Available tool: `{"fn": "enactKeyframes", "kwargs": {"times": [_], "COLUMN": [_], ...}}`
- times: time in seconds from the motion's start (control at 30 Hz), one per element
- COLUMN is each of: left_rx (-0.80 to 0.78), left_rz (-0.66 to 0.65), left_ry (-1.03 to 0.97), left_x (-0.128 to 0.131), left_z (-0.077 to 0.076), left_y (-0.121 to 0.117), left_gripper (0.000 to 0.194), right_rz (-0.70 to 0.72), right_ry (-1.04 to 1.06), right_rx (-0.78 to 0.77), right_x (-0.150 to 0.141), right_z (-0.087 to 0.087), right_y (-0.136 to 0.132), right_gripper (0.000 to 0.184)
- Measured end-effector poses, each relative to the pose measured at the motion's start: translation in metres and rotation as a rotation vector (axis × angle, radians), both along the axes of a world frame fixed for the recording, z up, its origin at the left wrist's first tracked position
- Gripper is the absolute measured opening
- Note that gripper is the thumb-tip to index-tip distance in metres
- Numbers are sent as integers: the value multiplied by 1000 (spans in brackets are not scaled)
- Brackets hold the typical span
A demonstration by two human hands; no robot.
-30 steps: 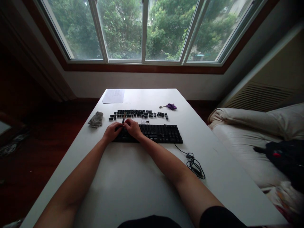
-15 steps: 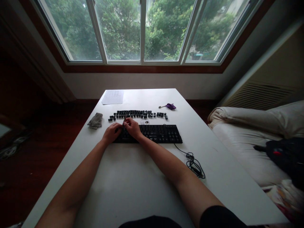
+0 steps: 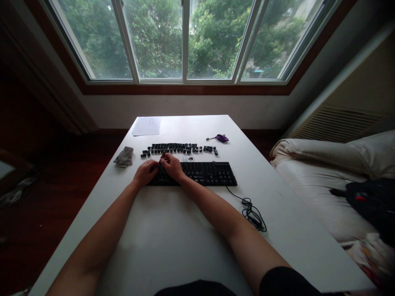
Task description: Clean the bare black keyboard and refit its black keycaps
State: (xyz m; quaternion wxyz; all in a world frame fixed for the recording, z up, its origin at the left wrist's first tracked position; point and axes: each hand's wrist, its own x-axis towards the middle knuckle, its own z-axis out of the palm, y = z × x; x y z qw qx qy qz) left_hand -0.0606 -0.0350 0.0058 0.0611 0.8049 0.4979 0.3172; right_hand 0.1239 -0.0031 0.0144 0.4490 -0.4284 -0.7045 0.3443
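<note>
The black keyboard [image 3: 211, 174] is set across the middle of the white table [image 3: 154, 234], its left end partly covered by both hands. A slim dark object [image 3: 163, 155], largely hidden, is pinched in the fingers of the right hand [image 3: 173, 166]. The left hand [image 3: 144, 172] is rested at the keyboard's left end; whether anything is gripped by it cannot be told. Beyond, loose black keycaps [image 3: 174, 146] are lined up in uneven rows, flanked at left by a crumpled grey cloth [image 3: 124, 157]. A coiled cable [image 3: 253, 216] is left at right, nearer the person.
</note>
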Motion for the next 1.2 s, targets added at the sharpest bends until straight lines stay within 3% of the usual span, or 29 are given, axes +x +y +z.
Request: {"fn": "enactKeyframes", "kwargs": {"times": [1.2], "left_rx": [0], "left_rz": [-15], "left_ry": [-61], "left_x": [0], "left_z": [-1], "left_y": [1], "left_gripper": [14], "right_rz": [-5], "right_ry": [3], "right_rx": [18], "right_x": [-1], "right_z": [-4], "right_y": [2], "right_gripper": [16]}}
